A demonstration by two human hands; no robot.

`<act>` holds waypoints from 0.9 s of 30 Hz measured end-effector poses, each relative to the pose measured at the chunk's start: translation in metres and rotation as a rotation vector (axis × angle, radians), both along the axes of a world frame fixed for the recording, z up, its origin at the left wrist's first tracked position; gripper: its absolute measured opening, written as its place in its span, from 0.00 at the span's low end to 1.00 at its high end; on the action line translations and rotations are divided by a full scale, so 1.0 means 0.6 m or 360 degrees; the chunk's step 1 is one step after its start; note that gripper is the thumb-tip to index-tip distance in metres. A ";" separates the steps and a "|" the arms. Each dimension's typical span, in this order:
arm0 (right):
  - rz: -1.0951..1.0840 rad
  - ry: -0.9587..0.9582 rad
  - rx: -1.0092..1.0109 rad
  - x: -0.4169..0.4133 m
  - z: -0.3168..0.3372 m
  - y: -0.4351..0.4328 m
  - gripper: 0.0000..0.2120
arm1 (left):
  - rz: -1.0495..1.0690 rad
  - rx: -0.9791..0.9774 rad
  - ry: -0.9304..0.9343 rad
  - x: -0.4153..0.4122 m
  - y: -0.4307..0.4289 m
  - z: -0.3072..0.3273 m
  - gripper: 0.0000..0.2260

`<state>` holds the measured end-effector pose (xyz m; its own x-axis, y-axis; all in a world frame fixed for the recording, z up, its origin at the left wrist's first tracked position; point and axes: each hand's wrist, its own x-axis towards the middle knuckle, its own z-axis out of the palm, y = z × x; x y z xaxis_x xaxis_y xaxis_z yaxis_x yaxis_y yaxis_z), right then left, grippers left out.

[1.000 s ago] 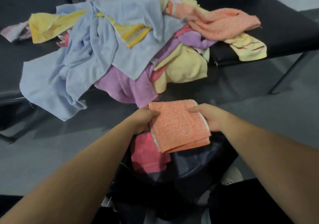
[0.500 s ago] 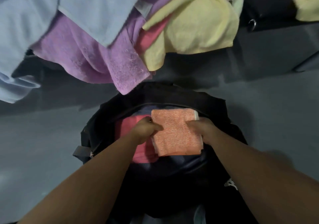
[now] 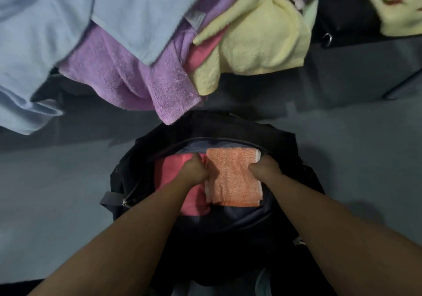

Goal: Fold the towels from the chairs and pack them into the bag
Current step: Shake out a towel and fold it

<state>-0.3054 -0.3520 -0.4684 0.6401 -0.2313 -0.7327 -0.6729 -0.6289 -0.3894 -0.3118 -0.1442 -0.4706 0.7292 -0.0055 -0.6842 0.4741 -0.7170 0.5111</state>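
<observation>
Grey floor [image 3: 68,181] | both hands, left hand [image 3: 196,170] and right hand [image 3: 265,168], grip orange towel [image 3: 233,177] edges, keeping folds | pink towel [image 3: 173,170] beside left | bag [image 3: 285,145] open.

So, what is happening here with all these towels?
A person is packing a folded orange towel into an open black bag on the floor. The left hand and right hand grip the towel by its two sides and set it beside a folded pink towel already inside. Above the bag, a pile of unfolded towels, blue, purple and yellow, waits on the chairs.
</observation>
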 end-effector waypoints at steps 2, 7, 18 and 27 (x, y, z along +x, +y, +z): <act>0.0108 -0.0042 -0.0001 0.023 0.051 0.008 0.04 | -0.0143 0.0067 -0.0098 0.022 0.016 0.059 0.15; 0.0277 -0.0175 0.0191 0.080 0.210 0.055 0.09 | -0.0370 -0.0050 -0.0266 0.071 0.055 0.224 0.06; 0.0566 -0.0964 0.0514 0.163 0.582 0.160 0.03 | -0.0117 0.0087 -0.1065 0.148 0.179 0.574 0.05; 0.0555 -0.1616 -0.0181 0.278 0.598 0.199 0.29 | 0.0145 0.0348 -0.1367 0.238 0.205 0.560 0.38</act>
